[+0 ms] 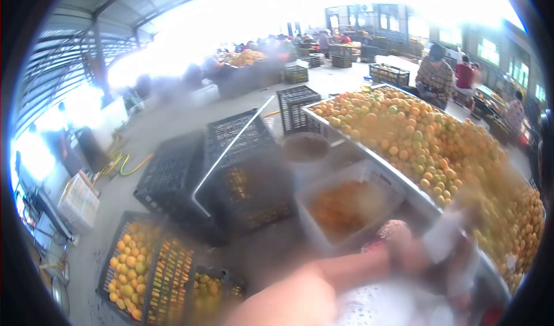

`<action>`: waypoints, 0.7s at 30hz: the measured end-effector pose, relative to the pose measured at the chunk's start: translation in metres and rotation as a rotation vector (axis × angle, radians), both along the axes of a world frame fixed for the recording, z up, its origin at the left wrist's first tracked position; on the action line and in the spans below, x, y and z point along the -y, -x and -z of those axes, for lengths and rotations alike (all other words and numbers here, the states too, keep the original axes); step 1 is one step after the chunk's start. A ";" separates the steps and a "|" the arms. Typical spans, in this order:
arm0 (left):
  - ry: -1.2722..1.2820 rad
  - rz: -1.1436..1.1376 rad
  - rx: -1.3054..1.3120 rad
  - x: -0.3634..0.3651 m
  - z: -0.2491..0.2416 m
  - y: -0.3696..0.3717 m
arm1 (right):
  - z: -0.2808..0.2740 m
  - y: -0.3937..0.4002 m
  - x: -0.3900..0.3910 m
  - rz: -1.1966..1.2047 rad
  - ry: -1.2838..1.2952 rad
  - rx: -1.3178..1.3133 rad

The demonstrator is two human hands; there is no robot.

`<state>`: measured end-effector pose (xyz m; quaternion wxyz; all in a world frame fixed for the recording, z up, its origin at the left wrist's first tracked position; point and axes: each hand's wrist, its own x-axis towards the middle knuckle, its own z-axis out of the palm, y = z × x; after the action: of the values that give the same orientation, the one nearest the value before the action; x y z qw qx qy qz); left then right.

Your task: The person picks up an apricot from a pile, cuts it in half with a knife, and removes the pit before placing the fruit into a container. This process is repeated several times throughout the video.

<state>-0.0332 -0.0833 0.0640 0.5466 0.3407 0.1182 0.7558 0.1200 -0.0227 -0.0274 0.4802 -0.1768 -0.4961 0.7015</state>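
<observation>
My left forearm reaches from the bottom middle toward the right. My left hand, seemingly in a white glove, is at the near edge of a metal-rimmed table. Its fingers are smeared and cannot be made out. A blurred pale shape below it, probably my right hand, is close to the same rim; its fingers are hidden. Orange and greenish round fruit is heaped on the table just beyond both hands. Beside my left wrist is a pink patterned cloth.
A white bin with orange contents stands under the table edge, near a round tub. Black crates are stacked at the middle left. A fruit-filled crate sits at lower left. A person is across the table.
</observation>
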 end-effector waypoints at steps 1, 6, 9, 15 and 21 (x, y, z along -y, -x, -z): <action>0.103 0.027 0.035 0.004 -0.001 0.003 | -0.004 0.007 0.001 -0.014 -0.203 0.096; 0.136 0.156 -0.187 0.000 0.019 0.022 | -0.003 0.023 -0.010 0.177 -0.369 0.264; 0.105 -0.011 -0.163 -0.001 0.022 0.030 | -0.004 0.024 -0.014 0.150 -0.558 0.439; -0.017 -0.613 -0.390 -0.053 0.059 0.027 | -0.019 0.034 -0.010 -0.140 -0.096 0.209; -0.303 -0.366 -0.239 -0.010 0.037 0.024 | -0.072 0.038 0.043 -0.080 0.189 0.127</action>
<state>-0.0567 -0.0731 0.0267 0.3259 0.4785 0.1267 0.8055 0.0824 -0.0654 0.0445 0.4007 -0.2453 -0.4638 0.7511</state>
